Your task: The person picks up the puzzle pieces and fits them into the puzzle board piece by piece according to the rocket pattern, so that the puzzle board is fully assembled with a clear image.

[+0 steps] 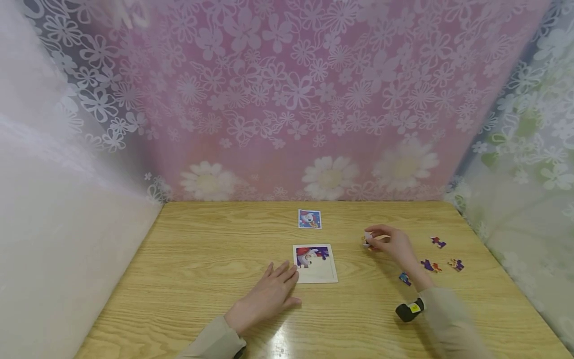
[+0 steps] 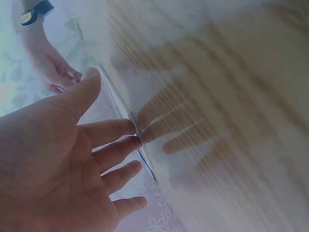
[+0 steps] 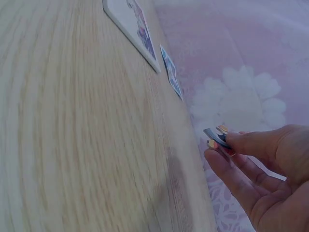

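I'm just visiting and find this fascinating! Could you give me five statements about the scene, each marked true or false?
1. The right hand holds nothing. False: it pinches a puzzle piece.
2. The left hand rests at the edge of the puzzle board. True.
3. The puzzle board is completely filled. False: its lower right part is bare.
4. Loose pieces lie left of the puzzle board. False: they lie to its right.
5. A picture card lies beyond the puzzle board. True.

the right hand (image 1: 395, 245) partly hid the puzzle piece (image 3: 216, 137) it pinched; the right wrist view's top edge cut off the puzzle board (image 3: 128, 21).
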Tool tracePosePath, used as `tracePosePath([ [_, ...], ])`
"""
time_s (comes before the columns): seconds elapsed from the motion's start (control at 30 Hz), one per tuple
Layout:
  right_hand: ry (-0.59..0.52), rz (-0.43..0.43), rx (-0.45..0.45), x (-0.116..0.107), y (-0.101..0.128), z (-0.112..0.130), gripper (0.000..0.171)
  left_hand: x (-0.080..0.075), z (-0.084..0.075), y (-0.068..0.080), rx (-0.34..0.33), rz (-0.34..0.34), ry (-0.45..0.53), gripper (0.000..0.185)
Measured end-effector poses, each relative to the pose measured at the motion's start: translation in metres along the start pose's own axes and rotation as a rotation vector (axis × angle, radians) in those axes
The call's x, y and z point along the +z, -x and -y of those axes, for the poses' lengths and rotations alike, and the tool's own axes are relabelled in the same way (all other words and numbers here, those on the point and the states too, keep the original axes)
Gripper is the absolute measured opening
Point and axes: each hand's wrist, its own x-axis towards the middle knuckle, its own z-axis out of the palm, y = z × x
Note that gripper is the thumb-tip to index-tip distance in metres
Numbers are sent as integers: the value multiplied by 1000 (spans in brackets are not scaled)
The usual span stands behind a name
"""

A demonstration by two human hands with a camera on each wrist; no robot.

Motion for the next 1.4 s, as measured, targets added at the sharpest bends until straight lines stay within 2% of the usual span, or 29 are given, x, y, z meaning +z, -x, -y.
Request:
tracePosePath([
  [0.27, -78, 36, -4, 21, -5, 14, 33, 2, 0, 0, 4, -9, -5, 68],
  [0.4, -91, 52, -24, 33, -9, 20, 33, 2, 0, -1, 5, -11, -4, 67],
  [0.73, -126, 93, -1, 63, -11, 39, 29, 1, 0, -1, -1, -3, 4, 68],
  [0.9, -172, 114, 15, 79, -14, 38, 28, 1, 0, -1, -5, 3, 12, 67],
  [1.4, -158, 220, -1, 114, -9, 45, 23, 3, 1, 0, -4, -6, 8, 68],
])
